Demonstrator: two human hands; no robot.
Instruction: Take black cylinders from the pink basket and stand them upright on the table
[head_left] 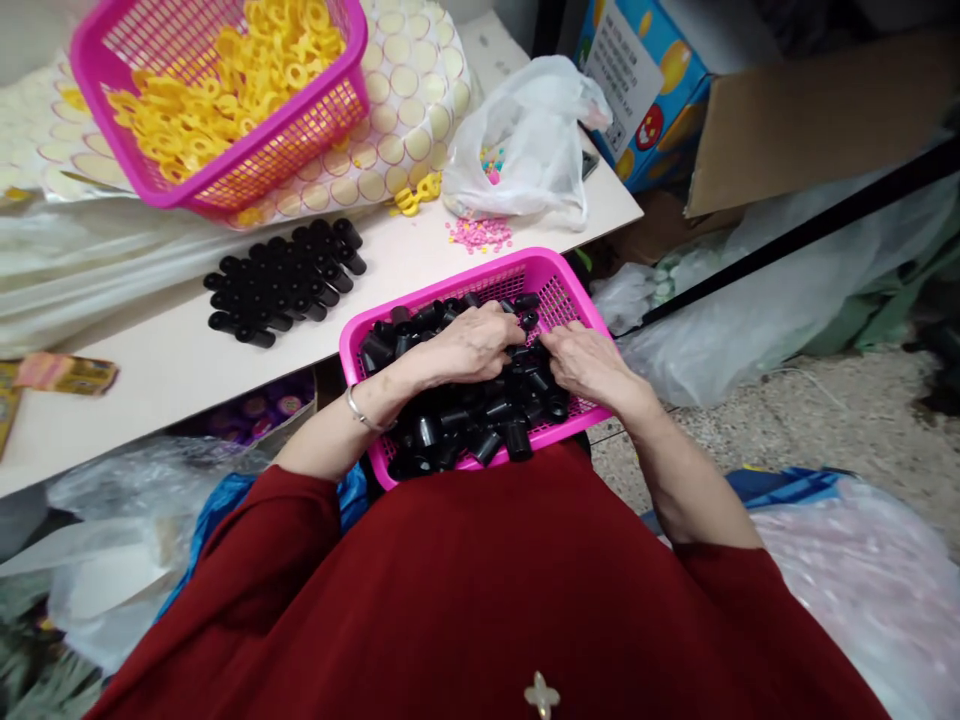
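A pink mesh basket [556, 275] rests on my lap, filled with several small black plastic tubes [465, 425]. My left hand [469, 345] lies curled on top of the tubes, fingers bent down into the pile. My right hand [589, 362] is beside it, fingers also tucked among the tubes. The two hands nearly touch at the fingertips. What each hand grips is hidden by the fingers. A silver bangle [360, 412] circles my left wrist.
On the white table [150, 370] stands a cluster of black tubes [285, 280]. A second pink basket [225, 170] holds yellow rings. A white plastic bag [525, 140] and pink beads [480, 235] lie near the table edge. Bags and cardboard crowd the floor.
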